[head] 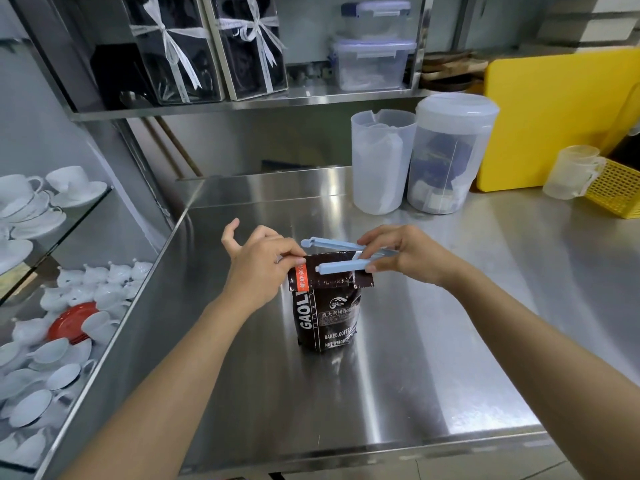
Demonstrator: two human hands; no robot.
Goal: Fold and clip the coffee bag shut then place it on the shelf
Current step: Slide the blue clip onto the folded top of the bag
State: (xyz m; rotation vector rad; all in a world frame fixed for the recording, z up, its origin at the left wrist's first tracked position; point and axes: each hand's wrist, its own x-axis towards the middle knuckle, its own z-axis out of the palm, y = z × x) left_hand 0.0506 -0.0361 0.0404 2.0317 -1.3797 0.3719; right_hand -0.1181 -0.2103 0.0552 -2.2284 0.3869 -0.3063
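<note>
Here, clipping step: left hand (258, 268) pinches the bag (325, 306) fold, right hand (403, 258) holds the open clip (341, 256) astride it; next, snap it shut.

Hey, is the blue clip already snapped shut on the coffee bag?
No, the blue clip is open, its two arms spread either side of the coffee bag folded top, held by the right hand.

Dark brown coffee bag (325, 317) with orange strip; pale blue clip (341, 259); yellow cutting board (554, 116).

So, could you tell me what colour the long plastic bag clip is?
Pale blue clip, head view.
</note>
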